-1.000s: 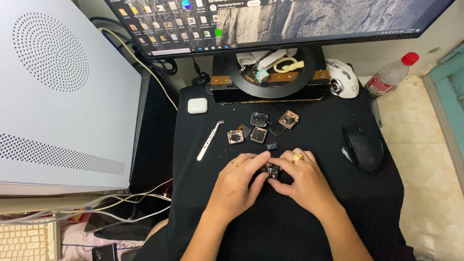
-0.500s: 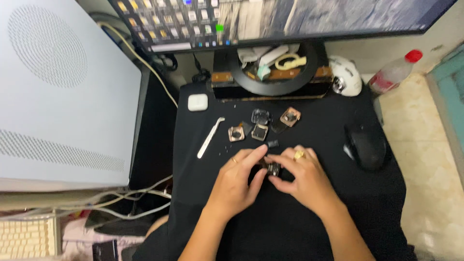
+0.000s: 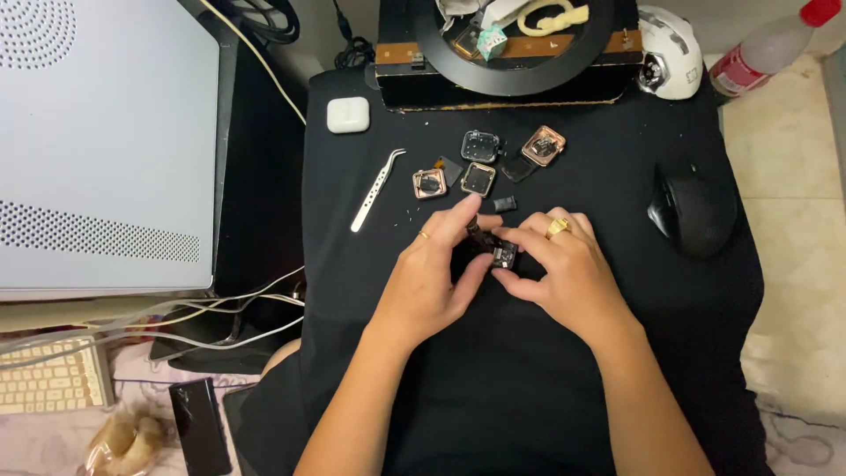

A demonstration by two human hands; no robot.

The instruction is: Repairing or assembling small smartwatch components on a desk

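Observation:
Both of my hands meet over a black cloth-covered table (image 3: pixel 529 388). My left hand (image 3: pixel 432 273) and my right hand (image 3: pixel 555 269), which wears a gold ring, pinch one small dark square electronic part (image 3: pixel 503 255) between their fingertips. Just beyond my fingers lie several small square watch-like casings: a copper one (image 3: pixel 429 182), a dark-faced one (image 3: pixel 478 178), a clear one (image 3: pixel 481 145) and a rose-coloured one (image 3: pixel 543 145). A tiny black piece (image 3: pixel 505 204) rests near my right index finger.
White tweezers (image 3: pixel 376 189) and a white earbud case (image 3: pixel 348 115) lie at the left. A black mouse (image 3: pixel 693 210) sits right. A monitor stand (image 3: pixel 511 53) with clutter is at the back. A white computer case (image 3: pixel 97 141), cables, keyboard (image 3: pixel 48 383) and phone (image 3: pixel 201 425) are left.
The view has tilted down and moved closer, so the screen has left the picture. My hands stay together on the small part, with the fingers shifting slightly.

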